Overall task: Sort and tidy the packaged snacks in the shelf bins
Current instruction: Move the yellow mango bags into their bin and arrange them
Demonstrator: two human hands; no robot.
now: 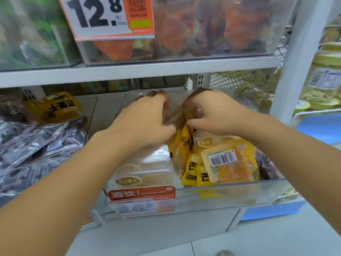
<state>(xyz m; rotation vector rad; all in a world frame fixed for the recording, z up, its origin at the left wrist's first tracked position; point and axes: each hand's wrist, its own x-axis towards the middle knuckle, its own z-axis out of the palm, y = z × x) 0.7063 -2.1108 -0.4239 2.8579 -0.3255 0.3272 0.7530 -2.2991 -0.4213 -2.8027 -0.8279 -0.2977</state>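
A clear plastic bin (230, 193) on the lower shelf holds several yellow snack packets (228, 163), some upright, one showing a barcode. Both my hands reach into the back of this bin. My left hand (145, 119) has its fingers curled over a clear-wrapped packet (175, 115) that sits between the hands. My right hand (212, 111) grips the same packet from the right, thumb low and fingers curled over its top. What the packet holds is blurred.
Left of the bin lie several grey-black packets (36, 143) and one yellow packet (59, 106). An orange price tag (142, 198) hangs on the bin's front. The upper shelf (140, 71) carries clear bins and a price sign (107, 15). A white post (293, 58) stands right.
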